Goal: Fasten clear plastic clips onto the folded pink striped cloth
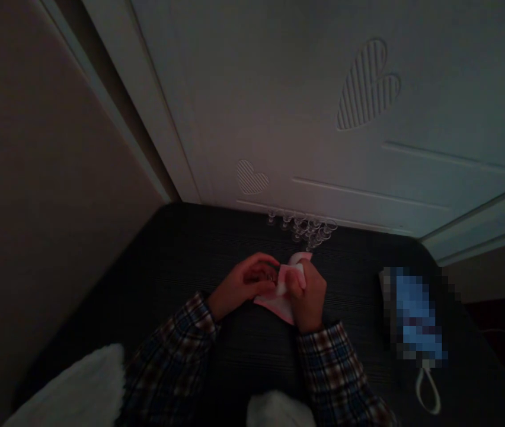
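Note:
Above the dark table, my left hand (246, 281) is curled round a small clear glass (272, 277), mostly hidden by the fingers. My right hand (309, 293) grips a pink and white cloth (281, 303), bunched in its fingers. Part of the cloth hangs down between the two hands and touches the left fingertips. Just beyond the hands, several small clear stemmed glasses (308, 227) stand close together at the table's back edge. Dim light makes their exact shape hard to make out.
The black table (168, 255) meets a white panel (256, 118) with raised hearts at the back. A blurred-out blue object (415, 314) with a white strap loop (428, 391) lies at the right. White fluffy fabric (79, 385) shows at the lower left.

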`<state>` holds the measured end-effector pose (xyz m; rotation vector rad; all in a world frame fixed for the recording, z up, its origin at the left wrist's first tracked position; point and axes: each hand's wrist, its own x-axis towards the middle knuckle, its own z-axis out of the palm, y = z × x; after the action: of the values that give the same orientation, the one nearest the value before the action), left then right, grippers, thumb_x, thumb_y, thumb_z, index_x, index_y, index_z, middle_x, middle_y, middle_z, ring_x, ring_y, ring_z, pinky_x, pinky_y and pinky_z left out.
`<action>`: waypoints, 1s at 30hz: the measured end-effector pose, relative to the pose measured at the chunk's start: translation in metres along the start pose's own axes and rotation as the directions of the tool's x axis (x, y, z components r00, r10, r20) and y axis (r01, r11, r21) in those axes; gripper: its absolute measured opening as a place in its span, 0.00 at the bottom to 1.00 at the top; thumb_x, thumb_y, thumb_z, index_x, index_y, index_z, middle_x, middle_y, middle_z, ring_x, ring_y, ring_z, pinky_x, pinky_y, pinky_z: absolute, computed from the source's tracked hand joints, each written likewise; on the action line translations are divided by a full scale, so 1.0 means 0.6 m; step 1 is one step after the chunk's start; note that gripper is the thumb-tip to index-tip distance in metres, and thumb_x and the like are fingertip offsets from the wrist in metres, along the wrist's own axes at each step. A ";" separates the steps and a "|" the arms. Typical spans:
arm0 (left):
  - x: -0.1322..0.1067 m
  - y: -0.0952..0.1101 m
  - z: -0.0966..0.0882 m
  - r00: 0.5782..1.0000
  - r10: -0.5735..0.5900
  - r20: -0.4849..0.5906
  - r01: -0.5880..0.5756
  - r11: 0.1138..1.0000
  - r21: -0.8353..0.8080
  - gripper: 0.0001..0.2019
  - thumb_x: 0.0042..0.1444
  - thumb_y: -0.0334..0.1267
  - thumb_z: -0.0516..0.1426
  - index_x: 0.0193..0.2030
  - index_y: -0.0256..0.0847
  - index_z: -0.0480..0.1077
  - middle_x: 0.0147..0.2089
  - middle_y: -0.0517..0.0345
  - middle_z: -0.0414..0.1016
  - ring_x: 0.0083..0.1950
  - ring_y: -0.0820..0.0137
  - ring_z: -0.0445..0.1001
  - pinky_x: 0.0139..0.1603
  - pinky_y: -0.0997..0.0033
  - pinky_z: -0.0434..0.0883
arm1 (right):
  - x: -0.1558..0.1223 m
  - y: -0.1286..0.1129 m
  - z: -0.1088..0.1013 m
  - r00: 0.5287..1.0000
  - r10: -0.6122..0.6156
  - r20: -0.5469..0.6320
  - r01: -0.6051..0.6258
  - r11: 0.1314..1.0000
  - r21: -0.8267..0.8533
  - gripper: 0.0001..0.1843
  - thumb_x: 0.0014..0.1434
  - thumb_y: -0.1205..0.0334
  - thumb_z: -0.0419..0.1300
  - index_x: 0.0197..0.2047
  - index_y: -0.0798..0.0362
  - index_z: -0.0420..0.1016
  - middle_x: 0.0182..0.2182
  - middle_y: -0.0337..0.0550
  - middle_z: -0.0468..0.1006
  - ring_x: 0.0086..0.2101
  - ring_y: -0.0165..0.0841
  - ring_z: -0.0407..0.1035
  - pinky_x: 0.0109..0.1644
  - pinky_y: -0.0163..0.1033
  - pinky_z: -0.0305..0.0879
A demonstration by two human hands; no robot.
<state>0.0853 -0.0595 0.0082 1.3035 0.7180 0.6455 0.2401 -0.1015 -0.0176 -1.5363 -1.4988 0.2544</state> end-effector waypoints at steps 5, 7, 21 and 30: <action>0.000 -0.004 0.000 1.000 0.007 -0.015 -0.006 0.999 0.035 0.10 0.49 0.38 0.58 0.37 0.36 0.67 0.27 0.62 0.67 0.21 0.81 0.59 0.20 0.80 0.57 | -0.002 -0.002 0.000 1.000 -0.002 0.002 0.002 0.998 0.057 0.15 0.59 0.54 0.46 0.24 0.51 0.59 0.22 0.36 0.61 0.25 0.30 0.57 0.30 0.36 0.52; -0.002 -0.005 -0.001 1.000 0.016 -0.010 -0.015 1.000 0.027 0.10 0.50 0.39 0.57 0.38 0.36 0.66 0.27 0.63 0.66 0.20 0.81 0.59 0.19 0.80 0.56 | -0.002 -0.001 0.002 1.000 -0.014 0.019 0.012 0.995 0.094 0.15 0.59 0.54 0.46 0.24 0.51 0.60 0.22 0.37 0.62 0.25 0.30 0.58 0.30 0.36 0.52; -0.006 0.001 -0.004 0.975 0.189 -0.114 -0.128 0.905 0.407 0.13 0.55 0.44 0.52 0.43 0.40 0.67 0.31 0.61 0.66 0.31 0.73 0.63 0.31 0.75 0.62 | 0.005 -0.008 0.010 0.971 -0.038 0.236 0.012 0.994 0.109 0.11 0.53 0.55 0.57 0.27 0.52 0.63 0.25 0.36 0.65 0.27 0.29 0.61 0.30 0.34 0.56; -0.002 0.003 -0.013 0.978 0.193 -0.075 -0.141 0.885 0.443 0.11 0.56 0.44 0.51 0.38 0.38 0.68 0.29 0.62 0.65 0.30 0.74 0.63 0.31 0.75 0.60 | 0.002 -0.010 0.009 0.971 -0.019 0.237 -0.016 0.989 0.144 0.06 0.55 0.59 0.55 0.32 0.52 0.66 0.29 0.40 0.70 0.31 0.32 0.65 0.34 0.35 0.60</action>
<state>0.0785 -0.0552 0.0093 1.7685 0.8871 0.7312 0.2324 -0.0989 -0.0157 -1.4259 -1.6280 0.5518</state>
